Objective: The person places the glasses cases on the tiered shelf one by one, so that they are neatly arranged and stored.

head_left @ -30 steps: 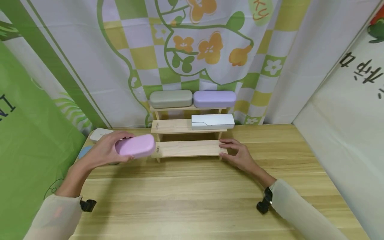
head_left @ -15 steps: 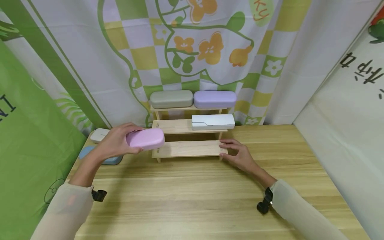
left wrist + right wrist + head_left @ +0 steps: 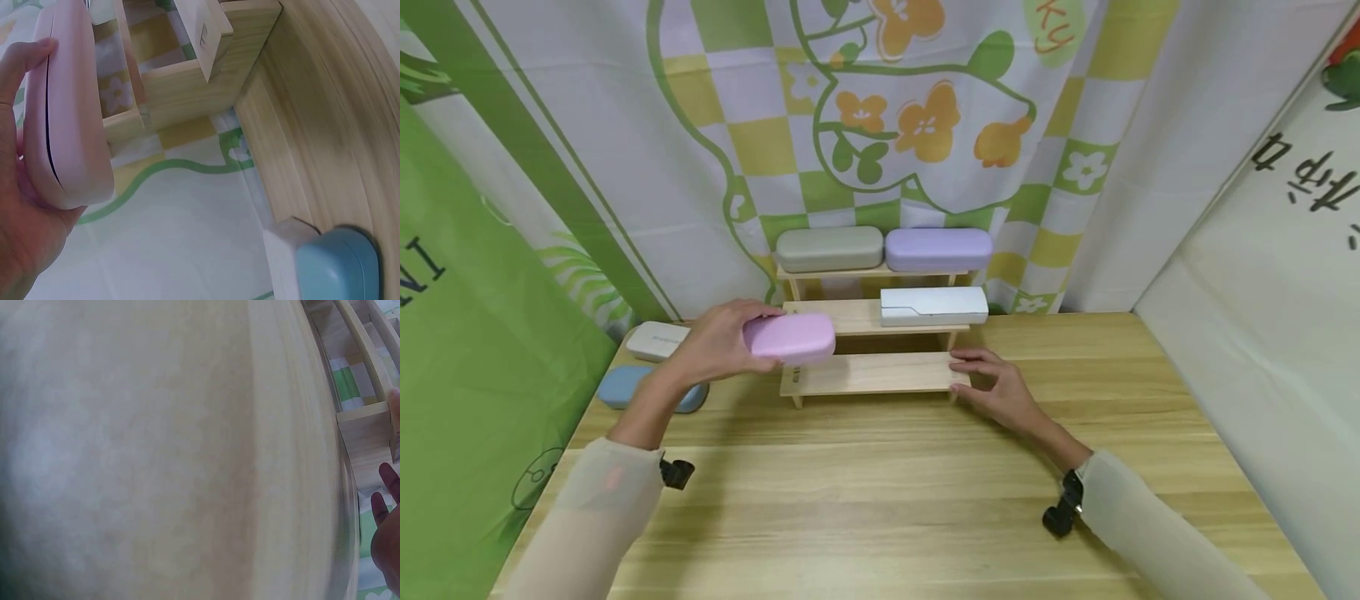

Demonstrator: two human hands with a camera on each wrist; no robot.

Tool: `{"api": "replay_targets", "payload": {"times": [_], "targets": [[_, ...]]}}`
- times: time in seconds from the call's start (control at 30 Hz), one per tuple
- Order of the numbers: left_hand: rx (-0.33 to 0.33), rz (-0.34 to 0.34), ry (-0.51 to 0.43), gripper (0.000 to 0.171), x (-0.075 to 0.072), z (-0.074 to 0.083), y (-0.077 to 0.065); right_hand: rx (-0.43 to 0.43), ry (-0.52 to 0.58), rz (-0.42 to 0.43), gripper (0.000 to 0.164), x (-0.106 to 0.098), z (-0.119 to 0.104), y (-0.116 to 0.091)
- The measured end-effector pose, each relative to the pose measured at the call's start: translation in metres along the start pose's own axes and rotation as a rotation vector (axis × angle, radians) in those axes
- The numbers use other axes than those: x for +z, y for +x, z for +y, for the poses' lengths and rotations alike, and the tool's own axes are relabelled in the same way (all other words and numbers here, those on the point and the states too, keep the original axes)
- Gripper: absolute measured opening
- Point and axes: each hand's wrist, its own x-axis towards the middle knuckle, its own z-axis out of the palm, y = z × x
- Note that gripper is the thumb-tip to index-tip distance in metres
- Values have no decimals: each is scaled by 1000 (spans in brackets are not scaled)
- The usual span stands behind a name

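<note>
My left hand (image 3: 721, 340) grips a pink glasses case (image 3: 792, 337) by its left end, thumb on one side and fingers on the other. The case (image 3: 76, 112) is closed and hangs in the air in front of the left side of a three-tier wooden display stand (image 3: 880, 372). My right hand (image 3: 996, 390) holds the right end of the stand's lowest step, thumb at the front edge and fingers towards the back. A white glasses case (image 3: 933, 307) lies on the right of the middle step. On the top step sit a grey-green case (image 3: 830, 249) and a lavender case (image 3: 938, 250).
Left of the stand, a white case (image 3: 657, 341) and a blue case (image 3: 617, 387) lie on the wooden table (image 3: 880, 500), partly behind my left arm. A patterned curtain (image 3: 895, 125) hangs behind the stand, with a green cloth (image 3: 482, 333) on the left.
My left hand has moved right and slightly back with the pink glasses case, towards the stand, uncovering more of the blue case. The right hand stays on the stand.
</note>
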Motion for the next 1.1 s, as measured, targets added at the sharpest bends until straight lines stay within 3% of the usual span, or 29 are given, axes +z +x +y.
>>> {"api": "replay_targets", "payload": {"times": [0.4,1.1], "targets": [[-32,17,26,75,8,4,19,-17,0,7,36,-1,-1,-1],[-65,-16,12,75,21,-5,39,-4,-26,1,35,0,-2,0]]}}
